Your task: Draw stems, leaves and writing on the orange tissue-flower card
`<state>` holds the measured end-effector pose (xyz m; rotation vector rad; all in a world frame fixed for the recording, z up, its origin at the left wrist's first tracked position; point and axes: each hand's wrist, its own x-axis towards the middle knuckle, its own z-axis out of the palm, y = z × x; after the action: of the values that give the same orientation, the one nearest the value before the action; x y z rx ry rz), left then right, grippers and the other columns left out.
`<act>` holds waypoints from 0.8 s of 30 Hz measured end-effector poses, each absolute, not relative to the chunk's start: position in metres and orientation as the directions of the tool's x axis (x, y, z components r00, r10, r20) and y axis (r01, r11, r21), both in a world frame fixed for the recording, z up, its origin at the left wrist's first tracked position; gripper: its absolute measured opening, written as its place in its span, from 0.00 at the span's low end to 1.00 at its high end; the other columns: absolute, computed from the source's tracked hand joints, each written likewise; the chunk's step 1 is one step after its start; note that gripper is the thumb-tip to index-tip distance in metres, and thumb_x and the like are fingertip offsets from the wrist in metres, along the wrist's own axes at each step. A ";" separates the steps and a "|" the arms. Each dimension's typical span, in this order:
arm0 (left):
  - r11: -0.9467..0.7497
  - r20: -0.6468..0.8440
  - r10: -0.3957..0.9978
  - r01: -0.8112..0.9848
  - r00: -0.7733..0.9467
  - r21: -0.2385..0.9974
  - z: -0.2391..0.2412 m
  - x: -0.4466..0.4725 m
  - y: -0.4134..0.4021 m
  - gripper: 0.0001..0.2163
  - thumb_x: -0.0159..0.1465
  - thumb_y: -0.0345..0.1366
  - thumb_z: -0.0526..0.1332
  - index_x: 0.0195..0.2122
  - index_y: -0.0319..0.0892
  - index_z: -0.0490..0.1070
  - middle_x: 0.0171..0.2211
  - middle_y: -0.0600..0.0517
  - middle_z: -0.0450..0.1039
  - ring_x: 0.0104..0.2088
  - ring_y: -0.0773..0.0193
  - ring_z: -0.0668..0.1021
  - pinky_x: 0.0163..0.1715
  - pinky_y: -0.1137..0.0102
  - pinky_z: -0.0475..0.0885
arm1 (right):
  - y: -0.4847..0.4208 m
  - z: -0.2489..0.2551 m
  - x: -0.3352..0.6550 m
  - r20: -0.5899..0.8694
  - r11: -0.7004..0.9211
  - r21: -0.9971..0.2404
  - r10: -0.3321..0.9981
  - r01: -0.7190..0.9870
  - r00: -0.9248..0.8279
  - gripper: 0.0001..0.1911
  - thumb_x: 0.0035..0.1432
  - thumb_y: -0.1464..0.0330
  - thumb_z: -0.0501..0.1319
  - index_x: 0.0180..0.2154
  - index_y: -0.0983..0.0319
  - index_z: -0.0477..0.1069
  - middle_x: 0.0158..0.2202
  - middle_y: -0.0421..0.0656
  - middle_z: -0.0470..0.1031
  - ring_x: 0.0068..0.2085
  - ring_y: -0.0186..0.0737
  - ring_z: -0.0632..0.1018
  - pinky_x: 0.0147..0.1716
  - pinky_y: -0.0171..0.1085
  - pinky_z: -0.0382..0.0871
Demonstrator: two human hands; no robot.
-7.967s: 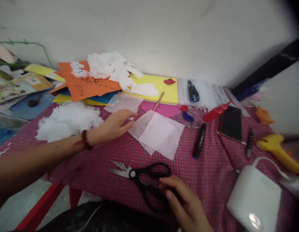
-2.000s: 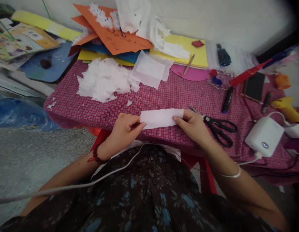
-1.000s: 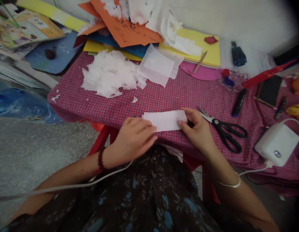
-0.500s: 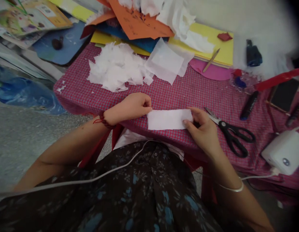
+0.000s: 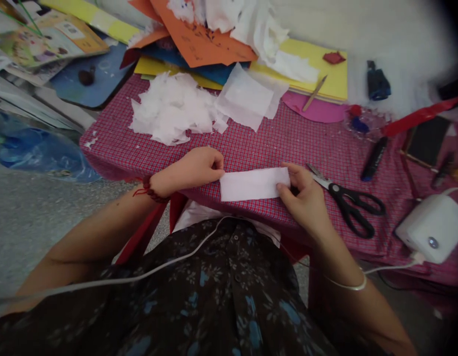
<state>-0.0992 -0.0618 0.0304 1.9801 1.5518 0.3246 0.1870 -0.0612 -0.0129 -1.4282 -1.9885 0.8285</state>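
A white rectangular strip of folded paper (image 5: 250, 185) is held near the front edge of the checked tablecloth (image 5: 299, 141). My left hand (image 5: 201, 168) pinches its upper left corner, the fingers curled. At the other end, my right hand (image 5: 305, 195) grips the strip between thumb and fingers. Just right of that hand lie black-handled scissors (image 5: 353, 205), their blades partly spread. Beyond the strip are square white sheets (image 5: 249, 96) and a heap of cut white paper pieces (image 5: 173, 109).
Yellow sheets (image 5: 327, 79) with a pencil (image 5: 314, 94) lie at the back. To the right are a black marker (image 5: 374, 159) and a white box-shaped device (image 5: 432, 227) with a cable. A large blue plastic bottle (image 5: 39, 151) is left of the table.
The whole view has shifted slightly, so the table things appear a little further left. Both hands keep hold of the paper strip, which looks slightly more tilted.
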 end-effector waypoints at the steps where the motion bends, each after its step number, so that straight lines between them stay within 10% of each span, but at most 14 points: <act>1: -0.152 -0.158 0.944 0.805 0.291 0.573 0.030 -0.099 -0.062 0.06 0.56 0.32 0.59 0.23 0.40 0.72 0.23 0.53 0.72 0.26 0.66 0.71 0.29 0.70 0.61 | -0.061 -0.012 0.186 0.082 0.253 -0.738 0.954 0.626 -0.288 0.24 0.59 0.67 0.60 0.57 0.57 0.67 0.34 0.41 0.78 0.33 0.44 0.78 0.40 0.47 0.73; 16: -0.311 -0.068 0.922 0.832 0.382 0.460 0.022 -0.102 -0.065 0.05 0.57 0.30 0.59 0.24 0.41 0.69 0.24 0.53 0.70 0.28 0.63 0.70 0.31 0.68 0.63 | -0.058 -0.006 0.179 0.096 0.247 -0.649 0.965 0.719 -0.245 0.22 0.57 0.68 0.60 0.54 0.60 0.70 0.24 0.37 0.69 0.29 0.41 0.73 0.34 0.42 0.66; 24: -0.637 0.077 0.766 0.740 0.638 0.216 0.022 -0.093 -0.077 0.28 0.64 0.23 0.56 0.63 0.55 0.66 0.65 0.46 0.61 0.62 0.49 0.66 0.58 0.52 0.62 | -0.058 0.003 0.176 0.065 0.296 -0.511 0.950 0.807 -0.307 0.23 0.57 0.68 0.60 0.55 0.64 0.70 0.29 0.42 0.73 0.33 0.45 0.76 0.36 0.44 0.68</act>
<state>-0.0929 -0.0771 0.0215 2.6918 1.2477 0.2419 0.1765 -0.0582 0.0028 -1.5809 -2.2138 0.5545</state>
